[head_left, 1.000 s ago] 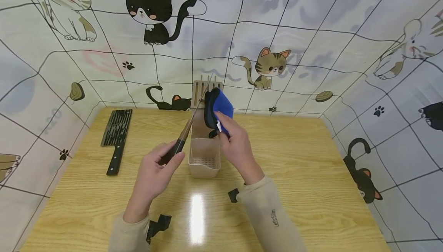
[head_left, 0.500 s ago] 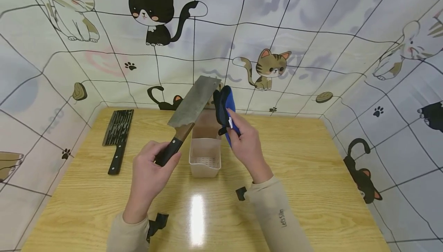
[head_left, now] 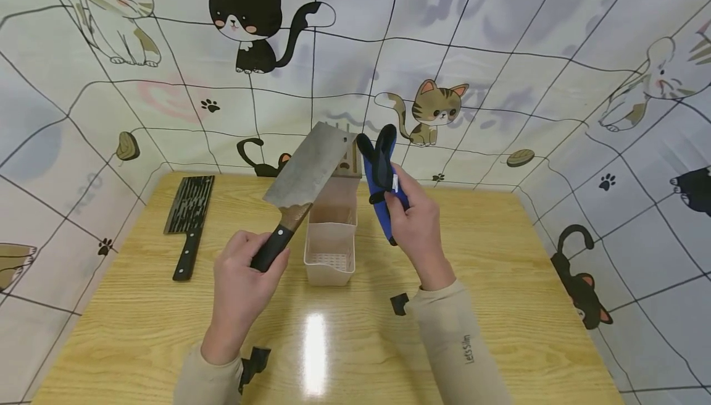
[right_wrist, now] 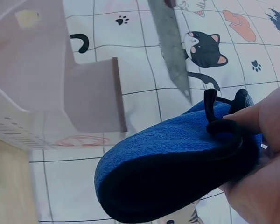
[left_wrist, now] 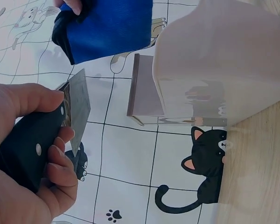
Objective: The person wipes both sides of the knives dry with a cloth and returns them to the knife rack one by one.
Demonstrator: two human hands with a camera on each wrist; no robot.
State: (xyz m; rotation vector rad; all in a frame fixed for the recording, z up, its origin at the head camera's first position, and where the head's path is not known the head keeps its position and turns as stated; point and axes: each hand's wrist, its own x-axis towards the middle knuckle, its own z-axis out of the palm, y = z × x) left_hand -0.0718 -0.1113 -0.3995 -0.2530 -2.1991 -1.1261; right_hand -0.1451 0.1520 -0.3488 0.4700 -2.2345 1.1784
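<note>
My left hand (head_left: pixel 240 291) grips the black riveted handle of a cleaver (head_left: pixel 311 167), its broad grey blade raised and tilted up to the right. A folded blue cloth (head_left: pixel 383 207) with black edging, a black loop and a small white tag is pinched in my right hand (head_left: pixel 418 226), just right of the blade and apart from it. In the right wrist view the cloth's fuzzy blue side (right_wrist: pixel 163 135) shows. Between and beyond the hands stands a pale plastic knife holder (head_left: pixel 329 274), its slotted back part partly hidden by the blade.
A second cleaver (head_left: pixel 189 220), with a dark streaked blade and black handle, lies on the left of the wooden table (head_left: pixel 489 281). Black patches (head_left: pixel 255 365) show near the left sleeve and beside the right cuff. A cat-print sheet (head_left: pixel 355 53) surrounds the back and sides.
The cleaver has turned from edge-on to showing its flat face. My right hand has moved right with the cloth, away from the blade.
</note>
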